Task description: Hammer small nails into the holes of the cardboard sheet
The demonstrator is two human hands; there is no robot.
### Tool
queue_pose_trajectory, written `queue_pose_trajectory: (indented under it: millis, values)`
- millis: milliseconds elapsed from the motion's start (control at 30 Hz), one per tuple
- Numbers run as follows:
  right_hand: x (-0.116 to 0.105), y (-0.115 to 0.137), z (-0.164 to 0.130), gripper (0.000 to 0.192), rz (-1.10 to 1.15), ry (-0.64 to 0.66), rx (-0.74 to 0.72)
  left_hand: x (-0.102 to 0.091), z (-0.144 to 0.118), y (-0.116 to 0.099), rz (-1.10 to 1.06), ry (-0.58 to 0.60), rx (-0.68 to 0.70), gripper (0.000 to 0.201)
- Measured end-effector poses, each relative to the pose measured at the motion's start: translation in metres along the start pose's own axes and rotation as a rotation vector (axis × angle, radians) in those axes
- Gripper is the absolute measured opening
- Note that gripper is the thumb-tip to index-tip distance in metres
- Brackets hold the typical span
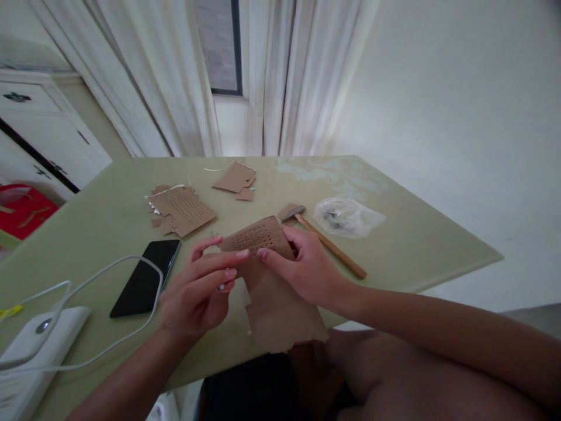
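We take this for a room in a home. Long pale curtains [144,70] hang either side of a narrow window [217,47]. At left we note a white cabinet [48,137] with dark ornamental handles [16,96]; at right, a plain white wall [460,117]. On the pale green tabletop [416,257], a phone [142,283] and white power strip [56,339]. Below, we see a bare leg [385,374], casual dress.

The right hand [309,266] partly hides the cardboard [283,310]; contents [333,221] of the plastic bag [362,217] blur.
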State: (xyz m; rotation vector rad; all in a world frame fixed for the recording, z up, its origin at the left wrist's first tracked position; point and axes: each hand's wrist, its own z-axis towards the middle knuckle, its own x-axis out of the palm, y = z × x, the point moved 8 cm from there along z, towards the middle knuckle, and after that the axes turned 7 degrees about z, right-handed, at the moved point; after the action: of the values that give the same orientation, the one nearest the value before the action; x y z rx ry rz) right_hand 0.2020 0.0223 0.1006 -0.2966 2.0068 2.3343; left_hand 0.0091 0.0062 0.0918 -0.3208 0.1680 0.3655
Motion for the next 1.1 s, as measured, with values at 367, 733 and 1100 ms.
queue_pose_trajectory:
  millis: [367, 733, 1100]
  values:
    - [-0.023, -0.016, 0.004, 0.026, 0.257, -0.156, 0.092, 0.011, -0.007, 0.149, 0.154, 0.346, -0.887, 0.035]
    - [-0.018, -0.02, 0.004, 0.026, 0.284, -0.139, 0.115, 0.034, -0.039, 0.179, 0.595, 0.797, -0.893, 0.033]
    - [-0.013, -0.027, 0.002, 0.029, 0.45, -0.107, 0.194, 0.037, -0.04, 0.183, 0.718, 0.801, -0.849, 0.039]
